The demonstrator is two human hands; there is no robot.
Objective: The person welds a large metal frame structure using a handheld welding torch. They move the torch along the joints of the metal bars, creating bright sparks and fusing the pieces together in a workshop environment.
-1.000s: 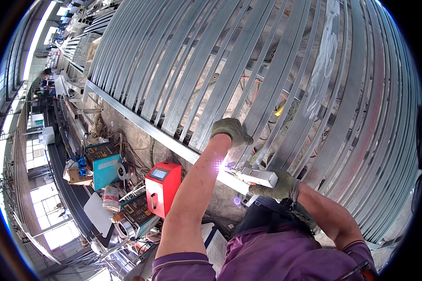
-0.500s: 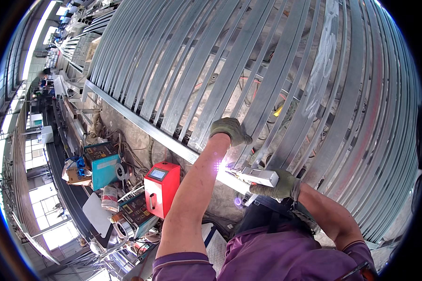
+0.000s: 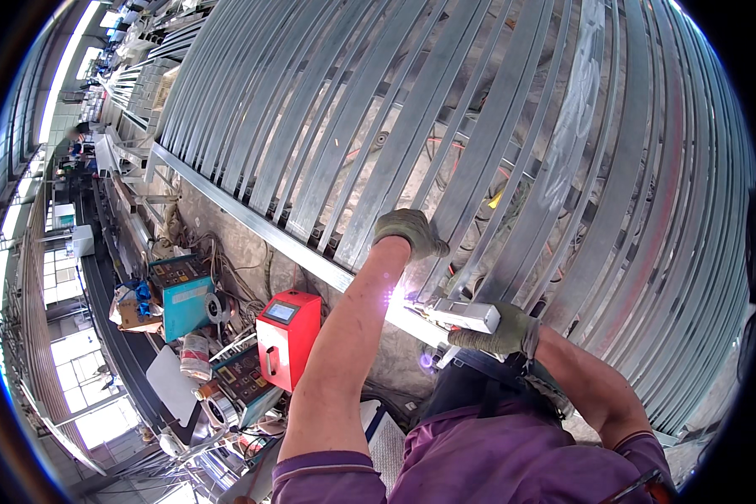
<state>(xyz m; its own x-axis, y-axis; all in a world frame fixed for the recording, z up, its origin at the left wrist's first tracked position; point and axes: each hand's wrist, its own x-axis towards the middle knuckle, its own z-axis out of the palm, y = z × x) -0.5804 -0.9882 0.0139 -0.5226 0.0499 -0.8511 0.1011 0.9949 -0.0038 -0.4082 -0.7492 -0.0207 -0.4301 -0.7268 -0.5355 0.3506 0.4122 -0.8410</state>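
Observation:
My left hand (image 3: pixel 408 233), in a green work glove, is closed over one of the long grey metal bars (image 3: pixel 464 172) near its near end. My right hand (image 3: pixel 506 332), also gloved, grips a welding torch (image 3: pixel 464 317) with a boxy silver body. The torch points left, toward the frame's edge rail (image 3: pixel 311 263) where the bars end. A bright white-violet arc (image 3: pixel 400 297) glares at its tip, just below my left hand and partly behind my left forearm. The glare hides the joint itself.
Parallel bars fill the far side and the right, with gaps and cables beneath. To the left stand a red machine (image 3: pixel 288 336) with a small screen, a teal power unit (image 3: pixel 181 294), wire spools and tangled cables on the floor. A white-topped board (image 3: pixel 175 382) lies nearby.
Both hands hold nearly the same places, with only a slight shift of my left hand and the view. The arc stays lit, and a tiny spark shows above the bars.

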